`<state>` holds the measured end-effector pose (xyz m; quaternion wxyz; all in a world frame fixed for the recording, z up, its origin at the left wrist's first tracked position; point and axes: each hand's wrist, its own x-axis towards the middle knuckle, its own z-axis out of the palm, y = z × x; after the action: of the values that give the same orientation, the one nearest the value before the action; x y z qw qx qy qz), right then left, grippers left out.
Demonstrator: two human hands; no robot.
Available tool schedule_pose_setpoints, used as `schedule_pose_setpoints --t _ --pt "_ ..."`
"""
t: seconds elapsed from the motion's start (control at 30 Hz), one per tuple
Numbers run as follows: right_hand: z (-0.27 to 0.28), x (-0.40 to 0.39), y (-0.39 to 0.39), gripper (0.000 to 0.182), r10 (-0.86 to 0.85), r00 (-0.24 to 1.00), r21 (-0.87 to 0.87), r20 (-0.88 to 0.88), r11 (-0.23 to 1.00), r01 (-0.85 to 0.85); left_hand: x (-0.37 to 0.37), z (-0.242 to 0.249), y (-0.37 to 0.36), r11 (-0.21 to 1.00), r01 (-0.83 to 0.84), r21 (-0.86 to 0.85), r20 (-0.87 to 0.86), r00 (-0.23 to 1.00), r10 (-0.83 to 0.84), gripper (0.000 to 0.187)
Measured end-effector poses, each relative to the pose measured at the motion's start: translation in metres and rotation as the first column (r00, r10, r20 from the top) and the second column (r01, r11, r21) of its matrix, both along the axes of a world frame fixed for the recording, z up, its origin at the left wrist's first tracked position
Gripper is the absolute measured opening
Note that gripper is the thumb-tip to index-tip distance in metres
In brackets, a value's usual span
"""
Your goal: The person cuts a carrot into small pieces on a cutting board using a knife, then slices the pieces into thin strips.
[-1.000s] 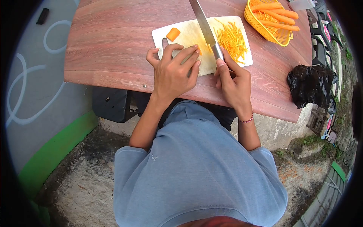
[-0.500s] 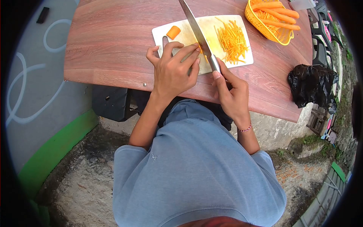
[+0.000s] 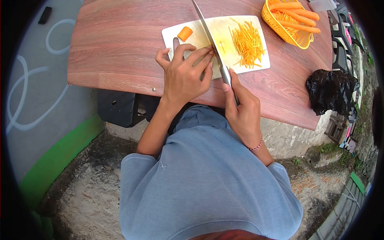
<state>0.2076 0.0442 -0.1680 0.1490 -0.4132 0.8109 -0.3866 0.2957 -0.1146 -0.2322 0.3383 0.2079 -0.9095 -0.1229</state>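
Note:
My right hand (image 3: 245, 112) is wrapped round the handle of a kitchen knife (image 3: 209, 34). The blade points away from me across the white cutting board (image 3: 168, 35), right beside my left fingertips. My left hand (image 3: 185, 76) is bent over the board's near edge, its fingertips pressing down on a piece of carrot that is almost wholly hidden under them. A short carrot chunk (image 3: 185, 33) lies at the board's upper left, by the handle slot. On the right part of the board rests a heap of carrot strips (image 3: 249, 45), with a few thin slivers right of the blade.
A yellow basket (image 3: 276, 32) with whole carrots (image 3: 298, 20) and shreds stands at the table's back right. A black plastic bag (image 3: 330, 92) hangs at the right edge of the wooden table (image 3: 120, 48). Dark chairs (image 3: 342, 36) are beyond.
The knife and my right hand have drawn back toward me, the wrist lower. Slivers now show right of the blade. My left hand stays nearly in place.

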Motion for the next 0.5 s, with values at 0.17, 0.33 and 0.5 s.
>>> schedule_pose_setpoints --t 0.17,0.33,0.5 --pt "-0.004 -0.019 -0.028 0.038 -0.008 1.000 0.009 0.021 1.000 0.007 0.000 0.000 0.001 1.000 0.003 0.006 -0.007 1.000 -0.003 0.023" --pt "-0.013 -0.035 -0.036 0.038 -0.028 0.981 0.004 0.192 1.000 0.027 0.001 0.000 0.001 1.000 -0.004 0.002 -0.002 1.000 0.004 0.023" --pt "-0.012 -0.040 -0.029 0.040 -0.098 0.966 0.063 0.238 0.994 0.085 0.002 -0.001 0.001 1.000 -0.001 -0.006 -0.004 1.000 0.001 0.022"
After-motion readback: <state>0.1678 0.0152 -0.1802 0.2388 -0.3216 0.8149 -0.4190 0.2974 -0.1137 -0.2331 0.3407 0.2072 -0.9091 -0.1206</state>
